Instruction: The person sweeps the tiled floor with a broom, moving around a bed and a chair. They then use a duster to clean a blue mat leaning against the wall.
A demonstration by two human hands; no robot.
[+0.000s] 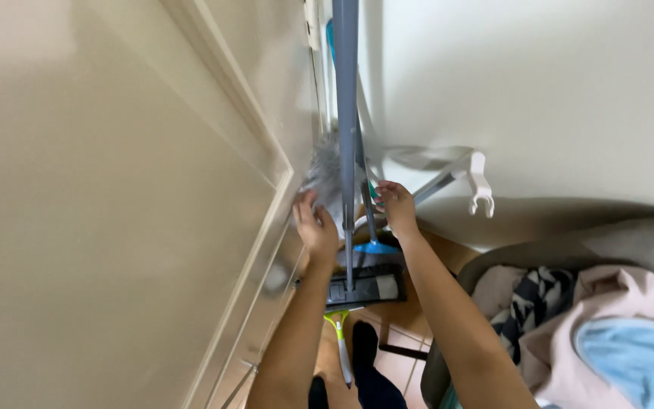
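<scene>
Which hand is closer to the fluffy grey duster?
Left. The left hand is right against the grey duster, just below its fluff. The right hand is on the far side of the grey pole, apart from the duster.

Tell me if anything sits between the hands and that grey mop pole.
Nothing visible does. The left hand is right beside the grey mop pole, by a fluffy grey duster; the right hand is just right of it.

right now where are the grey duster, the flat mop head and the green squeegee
grey duster (325,173), head view, on its fluffy fibres beside the left hand
flat mop head (369,288), head view, on its dark pad
green squeegee (337,324), head view, on its yellow-green neck
</scene>
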